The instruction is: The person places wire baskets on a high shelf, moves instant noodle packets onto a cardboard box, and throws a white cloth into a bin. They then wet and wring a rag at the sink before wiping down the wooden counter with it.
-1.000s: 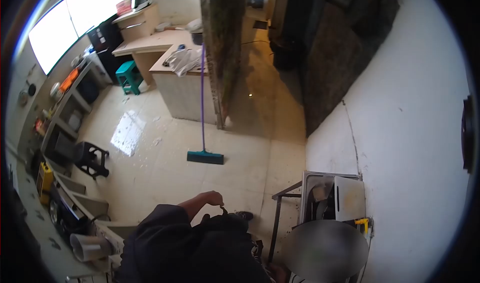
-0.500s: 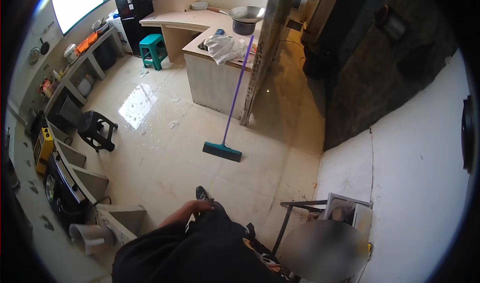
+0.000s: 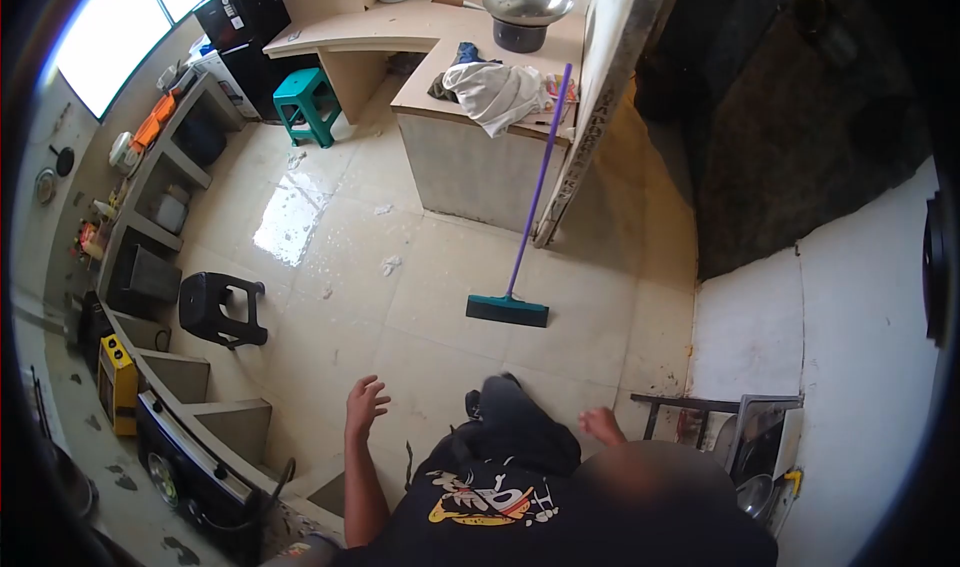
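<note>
My left hand [image 3: 366, 407] is raised in front of me at the left, holding nothing, its fingers bent a little and apart. At the right, my right hand [image 3: 601, 427] hangs beside my body with its fingers curled in and nothing visible in it. A floor squeegee with a purple handle and a green-and-black head [image 3: 507, 310] stands ahead of me, its handle leaning against the counter. Neither hand touches it. Below, my dark trousers [image 3: 525, 417] and black printed shirt [image 3: 490, 497] show. A blurred patch covers part of my right side.
A black stool [image 3: 212, 310] stands at the left by the low concrete shelves, and a green stool [image 3: 306, 102] farther back. The counter [image 3: 490, 172] bears a white cloth [image 3: 490, 92], a pot and a wok [image 3: 528, 5]. Wet patches and scraps lie on the tiled floor [image 3: 350, 247].
My left hand has left my trousers and come up to the left, its fingers apart. My right hand has come into view. The view has shifted, while the squeegee still leans at the counter.
</note>
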A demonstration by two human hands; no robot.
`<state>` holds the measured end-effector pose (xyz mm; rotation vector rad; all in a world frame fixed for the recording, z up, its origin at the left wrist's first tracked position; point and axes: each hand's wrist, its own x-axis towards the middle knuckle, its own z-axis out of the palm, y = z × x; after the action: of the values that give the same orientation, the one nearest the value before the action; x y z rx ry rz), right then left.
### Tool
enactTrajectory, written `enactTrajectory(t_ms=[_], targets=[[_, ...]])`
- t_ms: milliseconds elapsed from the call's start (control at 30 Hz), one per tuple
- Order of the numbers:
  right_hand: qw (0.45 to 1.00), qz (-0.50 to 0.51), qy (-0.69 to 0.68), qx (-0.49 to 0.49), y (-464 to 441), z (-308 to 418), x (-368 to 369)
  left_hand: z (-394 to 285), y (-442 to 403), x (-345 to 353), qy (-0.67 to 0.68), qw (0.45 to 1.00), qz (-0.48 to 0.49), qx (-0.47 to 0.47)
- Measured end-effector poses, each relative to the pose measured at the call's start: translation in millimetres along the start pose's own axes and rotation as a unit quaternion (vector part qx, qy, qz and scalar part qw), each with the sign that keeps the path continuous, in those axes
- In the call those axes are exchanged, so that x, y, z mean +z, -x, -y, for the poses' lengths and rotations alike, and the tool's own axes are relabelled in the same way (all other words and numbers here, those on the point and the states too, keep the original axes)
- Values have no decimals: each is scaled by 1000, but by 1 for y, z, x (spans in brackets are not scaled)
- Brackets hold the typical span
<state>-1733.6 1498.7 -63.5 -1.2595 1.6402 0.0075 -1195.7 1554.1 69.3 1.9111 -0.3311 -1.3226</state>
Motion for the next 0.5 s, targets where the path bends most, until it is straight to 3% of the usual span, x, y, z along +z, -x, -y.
enactTrajectory(t_ms=[33,133,233,300,433,500], targets=[[997,3,64,-31,-15,19,1,-5,-10,1,-4,1000,19,2],[996,19,53,-69,-66,54,17,-22,-40,8,-18,996,84,5],[991,107,79,14,-113,119,13,-39,-71,7,-37,989,140,-17],[993,91,70,-18,-150,166,9,-45,-100,-5,-56,988,137,-37],[993,-55,-15,-105,-257,278,10,-30,-187,-56,20,994,30,-107],[991,-102,-20,-84,-305,346,-6,-21,-208,-85,21,984,-39,-174]])
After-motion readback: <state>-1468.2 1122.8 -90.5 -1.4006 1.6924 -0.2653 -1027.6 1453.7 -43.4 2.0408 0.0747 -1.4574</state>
